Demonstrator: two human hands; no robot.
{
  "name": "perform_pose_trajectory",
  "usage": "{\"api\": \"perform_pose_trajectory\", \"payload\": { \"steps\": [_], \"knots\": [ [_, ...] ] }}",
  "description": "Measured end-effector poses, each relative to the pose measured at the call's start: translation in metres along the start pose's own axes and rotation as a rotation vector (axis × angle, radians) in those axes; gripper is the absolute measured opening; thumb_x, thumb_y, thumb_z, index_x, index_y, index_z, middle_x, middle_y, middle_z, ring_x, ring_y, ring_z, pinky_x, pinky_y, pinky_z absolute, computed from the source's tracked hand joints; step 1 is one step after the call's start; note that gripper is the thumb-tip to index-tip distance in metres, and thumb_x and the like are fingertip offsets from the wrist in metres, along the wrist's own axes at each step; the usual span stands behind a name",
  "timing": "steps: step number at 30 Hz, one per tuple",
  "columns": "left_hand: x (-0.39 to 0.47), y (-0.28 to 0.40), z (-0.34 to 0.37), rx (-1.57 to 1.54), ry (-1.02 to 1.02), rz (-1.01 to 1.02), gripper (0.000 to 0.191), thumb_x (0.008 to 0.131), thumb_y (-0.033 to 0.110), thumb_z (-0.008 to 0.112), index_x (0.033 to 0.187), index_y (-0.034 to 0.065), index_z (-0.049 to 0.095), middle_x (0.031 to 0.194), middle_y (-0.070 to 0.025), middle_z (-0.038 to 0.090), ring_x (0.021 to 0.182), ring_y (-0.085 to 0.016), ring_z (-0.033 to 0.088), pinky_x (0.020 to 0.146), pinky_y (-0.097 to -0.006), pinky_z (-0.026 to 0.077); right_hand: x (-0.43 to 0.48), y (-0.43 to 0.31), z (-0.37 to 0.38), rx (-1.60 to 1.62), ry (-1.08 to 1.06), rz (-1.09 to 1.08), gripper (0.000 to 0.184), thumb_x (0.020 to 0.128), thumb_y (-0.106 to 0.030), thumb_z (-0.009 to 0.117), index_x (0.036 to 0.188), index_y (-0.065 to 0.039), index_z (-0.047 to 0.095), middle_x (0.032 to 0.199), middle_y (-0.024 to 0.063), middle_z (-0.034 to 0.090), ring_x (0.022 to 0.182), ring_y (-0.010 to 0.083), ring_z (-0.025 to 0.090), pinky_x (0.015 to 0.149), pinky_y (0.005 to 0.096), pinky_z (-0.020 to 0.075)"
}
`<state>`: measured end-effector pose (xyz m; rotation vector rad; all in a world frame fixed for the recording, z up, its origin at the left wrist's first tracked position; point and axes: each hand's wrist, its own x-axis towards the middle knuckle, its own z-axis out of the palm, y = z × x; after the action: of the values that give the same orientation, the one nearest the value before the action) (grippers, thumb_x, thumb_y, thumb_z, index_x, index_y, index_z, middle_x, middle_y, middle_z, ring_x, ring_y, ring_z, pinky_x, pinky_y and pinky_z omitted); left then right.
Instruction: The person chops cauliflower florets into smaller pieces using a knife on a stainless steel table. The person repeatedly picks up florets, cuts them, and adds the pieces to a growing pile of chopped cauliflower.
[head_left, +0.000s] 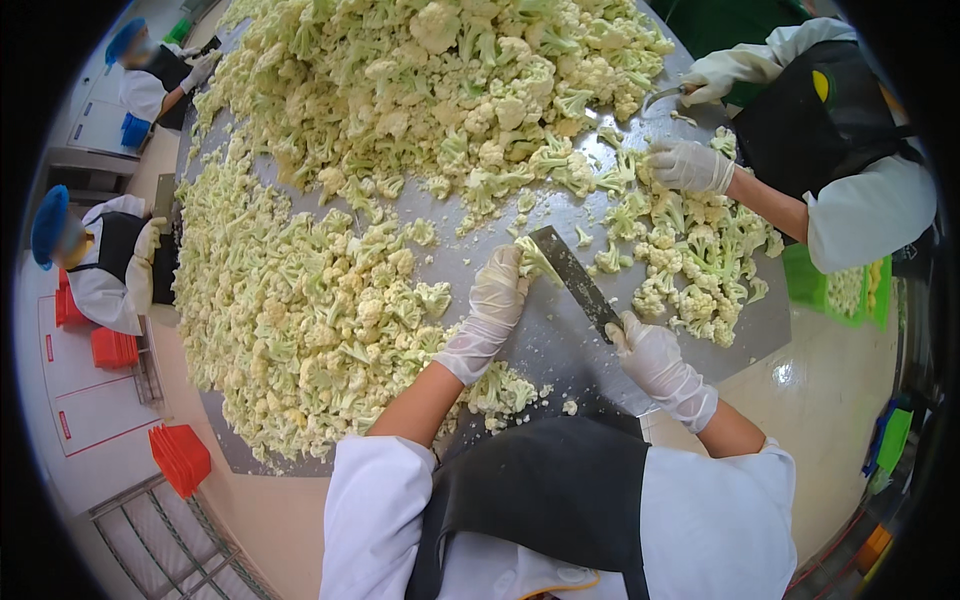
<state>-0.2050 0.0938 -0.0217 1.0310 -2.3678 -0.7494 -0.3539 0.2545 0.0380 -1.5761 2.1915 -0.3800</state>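
Note:
My gloved left hand (493, 304) grips a cauliflower floret (537, 260), its pale green stalk pointing right. Gloved as well, my right hand (660, 364) holds the handle end of a broad-bladed knife (574, 279). The blade slants up and to the left, and its far end is beside the floret; whether they touch I cannot tell. Bits of cauliflower stick to the blade. To the left of my left hand spreads a wide layer of cut florets (300, 322). A smaller heap of florets (694, 262) lies beyond my right hand.
A large cauliflower pile (420, 90) covers the far part of the metal table (570, 360). At the right, a co-worker's gloved hands (690, 166) work close by, one with a curved knife (664, 96). Two more people stand at the left edge. Red baskets (180, 457) are at lower left.

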Motion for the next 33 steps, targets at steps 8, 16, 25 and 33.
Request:
{"api": "perform_pose_trajectory", "payload": {
  "steps": [8, 16, 25, 33],
  "knots": [
    [-0.011, -0.015, 0.014, -0.054, 0.001, -0.046, 0.023, 0.07, 0.005, 0.056, 0.091, 0.0043, 0.048, 0.08, -0.0157, 0.052, 0.073, -0.033, 0.052, 0.064, -0.0369, 0.043, 0.029, -0.024, 0.021, -0.176, -0.125, -0.017, 0.019, 0.083, -0.022, 0.043, 0.079, -0.004, 0.048, 0.051, 0.013, 0.054, 0.049, 0.0294, 0.057, 0.047, 0.0389, 0.0453],
    [-0.033, -0.008, -0.022, 0.34, 0.069, -0.132, 0.025, 0.071, 0.009, 0.056, 0.094, 0.0025, 0.05, 0.088, -0.017, 0.054, 0.081, -0.029, 0.053, 0.072, -0.0385, 0.042, 0.036, -0.034, 0.012, 0.03, -0.05, -0.066, 0.025, 0.083, -0.027, 0.044, 0.08, -0.003, 0.05, 0.055, 0.0167, 0.054, 0.051, 0.0332, 0.055, 0.047, 0.0403, 0.0426],
    [0.061, 0.003, 0.012, 0.291, 0.02, 0.309, 0.031, 0.071, 0.01, 0.058, 0.099, 0.0026, 0.048, 0.095, -0.0175, 0.054, 0.089, -0.03, 0.052, 0.078, -0.0345, 0.041, 0.017, 0.006, 0.005, 0.065, 0.306, 0.155, 0.023, 0.083, -0.026, 0.046, 0.073, -0.005, 0.048, 0.047, 0.0145, 0.048, 0.043, 0.0329, 0.05, 0.042, 0.0406, 0.0393],
    [0.019, 0.013, 0.025, -0.192, -0.266, -0.35, 0.039, 0.066, 0.019, 0.067, 0.095, 0.002, 0.047, 0.08, -0.0151, 0.058, 0.072, -0.028, 0.056, 0.064, -0.0347, 0.043, 0.007, -0.009, 0.016, -0.063, 0.21, 0.084, 0.02, 0.081, -0.023, 0.049, 0.072, -0.004, 0.049, 0.044, 0.0112, 0.049, 0.041, 0.0272, 0.052, 0.039, 0.0381, 0.0398]
  ]
}}
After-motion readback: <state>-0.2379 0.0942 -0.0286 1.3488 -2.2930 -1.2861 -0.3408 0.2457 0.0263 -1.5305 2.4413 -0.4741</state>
